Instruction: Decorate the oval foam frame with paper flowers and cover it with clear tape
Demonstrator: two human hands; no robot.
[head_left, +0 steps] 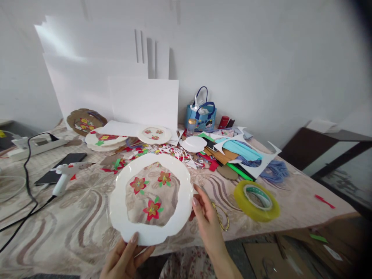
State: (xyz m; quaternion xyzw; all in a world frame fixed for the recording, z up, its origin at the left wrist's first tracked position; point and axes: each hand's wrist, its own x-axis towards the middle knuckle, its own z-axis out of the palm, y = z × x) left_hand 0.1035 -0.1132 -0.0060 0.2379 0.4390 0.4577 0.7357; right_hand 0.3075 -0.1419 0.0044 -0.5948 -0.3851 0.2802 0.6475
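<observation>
Between my two hands I hold up a white scalloped frame (pixel 120 195) with a clear middle, on which three red and brown paper flowers (pixel 152 209) with green leaves are fixed. My left hand (pixel 128 256) pinches its lower rim, thumb on top and fingers beneath. At the right edge, my right hand (pixel 205 217) grips the rim with thumb and fingers. Gold-handled scissors (pixel 223 219) lie just beyond my right hand, partly hidden by it. The patterned cloth shows through the clear middle.
A hot glue gun (pixel 65 176) and a dark phone (pixel 48 179) lie at the left, with black cables. Yellow tape (pixel 257 200) sits at the right. Paper scraps (pixel 174 152), other decorated frames (pixel 154 135) and a blue bag (pixel 201 117) stand behind. White boards (pixel 143 100) lean on the wall.
</observation>
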